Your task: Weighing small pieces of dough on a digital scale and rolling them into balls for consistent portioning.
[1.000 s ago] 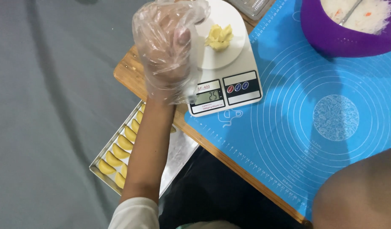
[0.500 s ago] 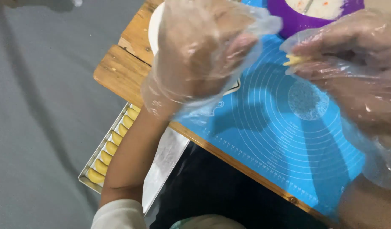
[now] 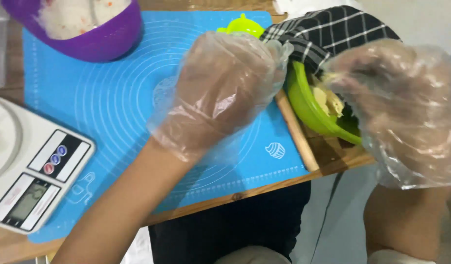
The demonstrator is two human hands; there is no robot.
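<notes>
Both of my hands wear loose clear plastic gloves. My left hand (image 3: 218,93) hovers over the blue silicone mat (image 3: 103,102), fingers curled toward the edge of a black-and-white checked cloth (image 3: 328,32). My right hand (image 3: 401,107) reaches into a green bowl (image 3: 308,110) that holds pale yellow dough (image 3: 328,100), partly covered by the cloth. Its fingertips are at the dough; whether they pinch a piece is unclear.
A purple bowl (image 3: 88,34) with white filling sits at the mat's far left corner. A white kitchen scale (image 3: 35,176) stands at the near left. A wooden rolling pin (image 3: 296,132) lies between mat and green bowl. The wooden table edge (image 3: 245,193) runs along the front.
The view has swung right, from the scale and a tray of yellow pieces to the green bowl. My left hand left the scale; my right hand moved to the dough bowl.
</notes>
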